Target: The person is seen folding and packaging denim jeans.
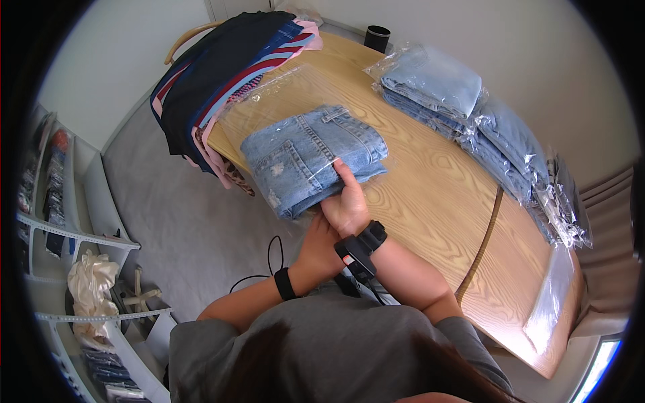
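Note:
Folded light-blue denim jeans (312,151), with frayed patches and visible seams, lie inside a clear plastic bag (297,83) in front of me. The bag's loose clear end spreads away from me over the table. My right hand (347,209) grips the near edge of the packet, thumb on top and the other fingers beneath. Against the right wrist and the packet's near lower edge sits my left hand (320,242). Its fingertips are largely hidden, so its hold is unclear. A black device (360,252) is strapped to my right wrist, a black band (285,283) to my left.
The wood-grain table (428,201) carries bagged folded jeans (433,83) along its far right side and a flat clear plastic bag (549,302) at the right end. Draped garments (216,85) hang over its left end. A black cup (377,38) stands behind; shelves (80,231) line the left.

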`<state>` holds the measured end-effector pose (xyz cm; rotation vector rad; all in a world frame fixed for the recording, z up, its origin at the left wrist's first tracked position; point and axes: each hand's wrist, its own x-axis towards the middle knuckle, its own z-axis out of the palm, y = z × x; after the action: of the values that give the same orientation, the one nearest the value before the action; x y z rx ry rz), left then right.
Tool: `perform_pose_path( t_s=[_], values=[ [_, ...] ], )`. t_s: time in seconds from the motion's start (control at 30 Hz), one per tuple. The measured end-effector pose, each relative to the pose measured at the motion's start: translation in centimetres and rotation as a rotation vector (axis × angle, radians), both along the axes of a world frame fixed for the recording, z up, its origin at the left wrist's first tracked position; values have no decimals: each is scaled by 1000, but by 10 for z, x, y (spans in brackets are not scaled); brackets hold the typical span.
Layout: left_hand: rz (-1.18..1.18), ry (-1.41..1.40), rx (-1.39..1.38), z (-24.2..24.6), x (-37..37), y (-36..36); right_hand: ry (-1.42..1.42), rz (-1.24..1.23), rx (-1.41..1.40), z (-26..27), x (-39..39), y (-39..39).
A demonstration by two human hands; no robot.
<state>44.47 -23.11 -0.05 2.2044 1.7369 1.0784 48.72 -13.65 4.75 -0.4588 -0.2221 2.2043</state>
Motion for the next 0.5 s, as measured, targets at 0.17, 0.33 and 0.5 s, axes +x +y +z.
perform_pose_path(
  t_s=[0.17, 0.33, 0.5],
  values=[
    [42, -162, -99, 3, 10, -14, 10, 32, 3, -6, -8, 6],
    [-30, -67, -29, 13, -8, -10, 9, -44, -9, -7, -19, 18],
    [-137, 221, 76, 16, -6, -18, 89, -105, 69, -16, 17, 24]
  ],
)
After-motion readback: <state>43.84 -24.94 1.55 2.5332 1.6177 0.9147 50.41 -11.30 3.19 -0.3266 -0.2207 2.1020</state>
